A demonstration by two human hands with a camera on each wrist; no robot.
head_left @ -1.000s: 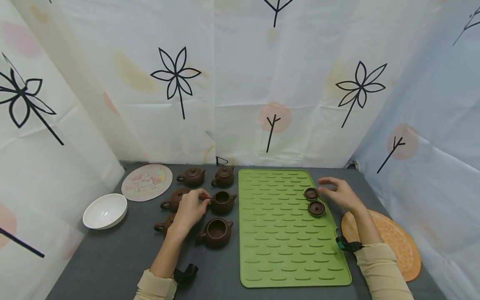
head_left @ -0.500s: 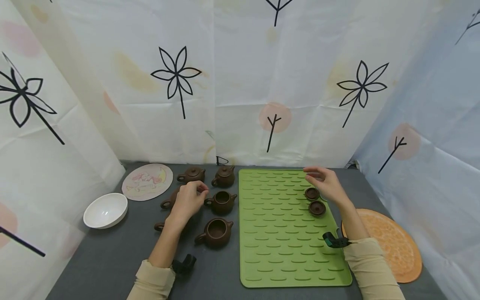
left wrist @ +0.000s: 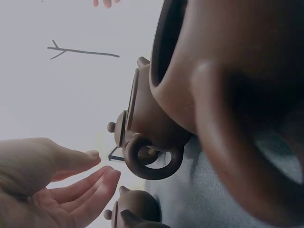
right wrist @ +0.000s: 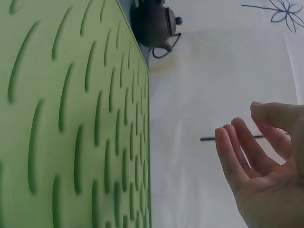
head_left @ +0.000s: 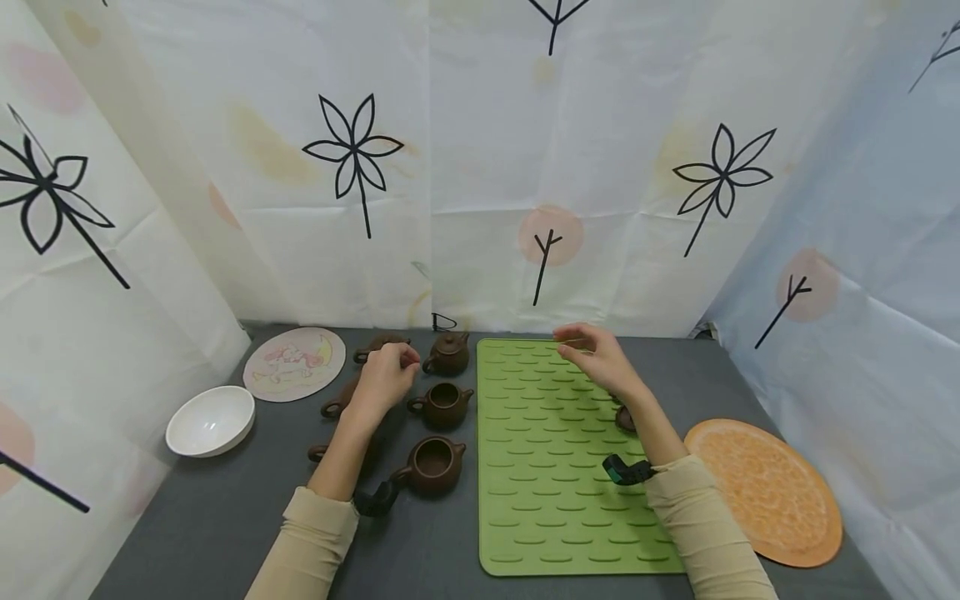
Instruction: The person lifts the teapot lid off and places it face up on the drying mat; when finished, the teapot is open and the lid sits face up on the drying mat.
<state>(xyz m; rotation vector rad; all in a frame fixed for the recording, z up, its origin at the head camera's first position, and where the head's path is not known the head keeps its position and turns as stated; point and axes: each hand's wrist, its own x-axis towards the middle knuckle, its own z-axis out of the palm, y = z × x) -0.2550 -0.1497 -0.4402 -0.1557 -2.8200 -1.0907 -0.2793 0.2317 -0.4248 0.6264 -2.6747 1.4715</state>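
Several small brown clay teapots stand on the grey table left of a green ribbed mat [head_left: 555,492]. My left hand [head_left: 388,371] hovers over the left column of teapots, fingers relaxed and holding nothing [left wrist: 71,185]. Beside it are a lidded teapot [head_left: 448,353] [left wrist: 147,142] and two lidless ones [head_left: 442,406] [head_left: 433,465]. My right hand [head_left: 592,354] [right wrist: 256,161] floats over the mat's far edge, empty, fingers loosely bent. One brown lid [head_left: 623,418] shows on the mat, partly hidden by my right forearm.
A white bowl [head_left: 211,421] and a round pictured coaster [head_left: 294,363] lie at the left. An orange round mat [head_left: 765,492] lies at the right. Printed cloth walls close in the table on three sides.
My right hand has moved left from beside the two lids to the mat's far edge. My left hand has drifted from the open teapot toward the back row.
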